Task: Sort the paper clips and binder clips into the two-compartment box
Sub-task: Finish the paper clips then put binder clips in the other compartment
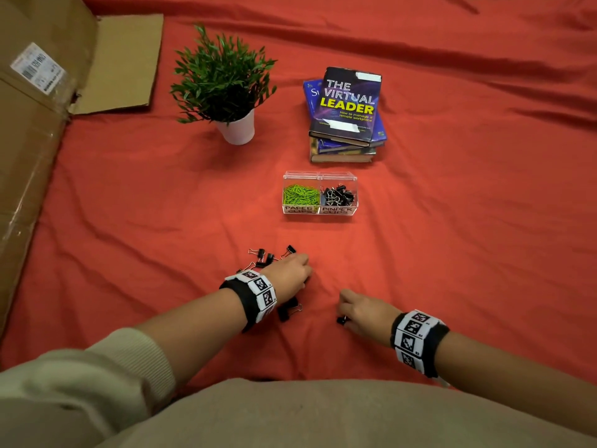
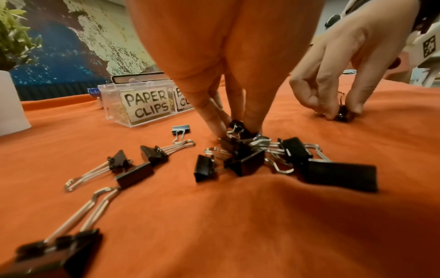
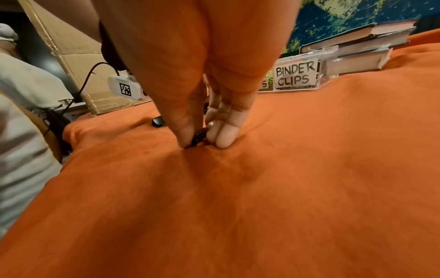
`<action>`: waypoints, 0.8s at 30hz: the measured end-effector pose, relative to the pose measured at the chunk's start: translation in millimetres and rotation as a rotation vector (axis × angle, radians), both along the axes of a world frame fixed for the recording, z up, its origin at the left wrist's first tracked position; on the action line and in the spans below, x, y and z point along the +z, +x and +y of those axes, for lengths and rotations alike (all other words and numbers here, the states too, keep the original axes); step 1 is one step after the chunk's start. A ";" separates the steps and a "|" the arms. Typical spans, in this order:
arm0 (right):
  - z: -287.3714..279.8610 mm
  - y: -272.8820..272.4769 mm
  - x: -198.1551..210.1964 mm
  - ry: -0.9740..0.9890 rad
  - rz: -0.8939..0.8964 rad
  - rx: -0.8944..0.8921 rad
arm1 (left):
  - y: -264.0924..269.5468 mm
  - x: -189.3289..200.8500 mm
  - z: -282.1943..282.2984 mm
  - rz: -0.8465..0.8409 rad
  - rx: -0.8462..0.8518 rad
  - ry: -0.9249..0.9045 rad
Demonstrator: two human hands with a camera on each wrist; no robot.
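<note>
Nearer to me than the two-compartment box [image 1: 319, 211], on the red cloth [image 1: 452, 221], my left hand [image 1: 287, 274] reaches into the loose binder clips [image 2: 245, 161], fingertips [image 2: 215, 124] pinching one small clip [image 2: 237, 125] at the top of the heap. To the right of that heap, my right hand [image 1: 363, 310] pinches a lone binder clip [image 3: 199, 138] between thumb and fingers. Inside the box, green paper clips [image 1: 301, 194] fill the left compartment, black binder clips the right. Beyond the box stand books [image 1: 347, 114] and a potted plant [image 1: 224, 82].

One two-compartment box [image 1: 319, 210], one potted plant [image 1: 226, 88], three stacked books [image 1: 347, 124], one cardboard box [image 1: 38, 130]
</note>
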State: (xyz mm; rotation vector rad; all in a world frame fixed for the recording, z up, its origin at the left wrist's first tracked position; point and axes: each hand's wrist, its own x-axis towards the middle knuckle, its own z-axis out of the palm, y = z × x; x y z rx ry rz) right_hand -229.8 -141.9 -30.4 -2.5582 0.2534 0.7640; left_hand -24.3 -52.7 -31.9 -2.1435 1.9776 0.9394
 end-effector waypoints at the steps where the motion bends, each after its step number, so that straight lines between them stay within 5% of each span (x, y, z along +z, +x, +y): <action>1: 0.0 0.5 -0.2 0.018 -0.014 -0.019 | -0.2 0.4 0.4 -0.002 -0.011 -0.019; 8: 2.8 -0.2 -1.0 0.201 -0.069 -0.145 | 0.7 -1.1 5.3 0.013 0.035 -0.061; 12: -21.2 17.0 4.8 0.245 -0.166 -0.410 | 16.7 4.0 6.6 0.160 0.386 -0.158; 17: -90.2 84.7 29.4 0.060 -0.453 -0.749 | 51.3 13.1 14.1 0.216 0.780 -0.211; 24: -127.5 141.6 41.8 -0.162 -0.409 -0.625 | 81.7 8.2 35.3 0.177 0.867 -0.168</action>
